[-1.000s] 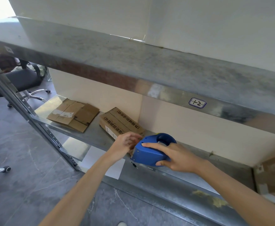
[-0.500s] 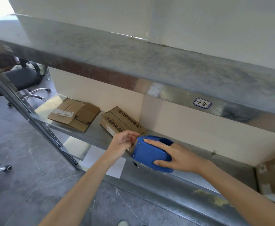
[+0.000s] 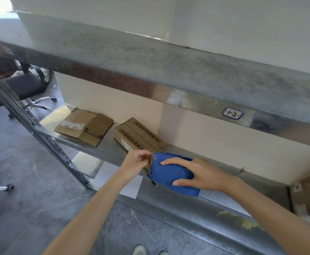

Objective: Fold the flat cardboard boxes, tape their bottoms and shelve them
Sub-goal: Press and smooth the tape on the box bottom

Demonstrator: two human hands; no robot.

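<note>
Metal shelving, tape dispenser (image 3: 170,172) at the lower shelf's (image 3: 106,148) front edge.
My right hand (image 3: 196,173) grasps it, now tipped cutter-first toward my left hand (image 3: 137,162), which has closed in, pinching at the teeth, probably the tape end. Taped box (image 3: 137,136) and flat cardboard (image 3: 84,127) sit toward the shelf's left end.

We see a blue tape dispenser (image 3: 170,173), two brown cardboard boxes (image 3: 84,128) (image 3: 139,135), the nearer printed with black characters, on a dull grey metal shelf (image 3: 106,148), a cream wall (image 3: 224,137) and dark grey veined floor tiles (image 3: 31,199).
</note>
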